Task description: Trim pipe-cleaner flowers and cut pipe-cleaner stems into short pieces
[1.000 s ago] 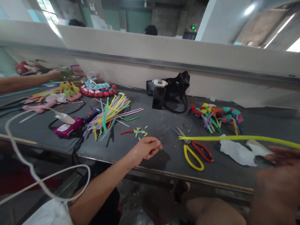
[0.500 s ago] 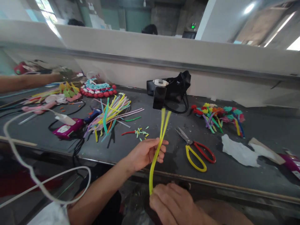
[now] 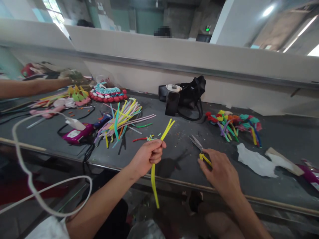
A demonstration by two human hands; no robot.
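Note:
My left hand (image 3: 149, 156) is closed around a pair of yellow pipe cleaners (image 3: 154, 186). Their upper ends fork above my fist, and the lower lengths hang down past the table edge. Over the scissors (image 3: 197, 142) on the tabletop, my right hand (image 3: 221, 169) is spread, with thumb and fingers apart around the yellow handle. It hides the red handle and most of the yellow one. The blades point away and to the left. Beside my left fist lie short cut pipe cleaner bits (image 3: 151, 137), partly hidden by it.
A bundle of colourful pipe cleaners (image 3: 122, 122) and a purple glue gun (image 3: 77, 132) lie left. A phone (image 3: 172, 103) leans near a black bag (image 3: 194, 93). Pipe cleaner flowers (image 3: 234, 122) and white paper (image 3: 255, 161) are right. Another person's arm (image 3: 32, 88) reaches in at left.
My right hand has left the lower end of the yellow pipe cleaners and moved right onto the scissors handles. My left hand has closed tighter round the pipe cleaners, which now tilt right at the top.

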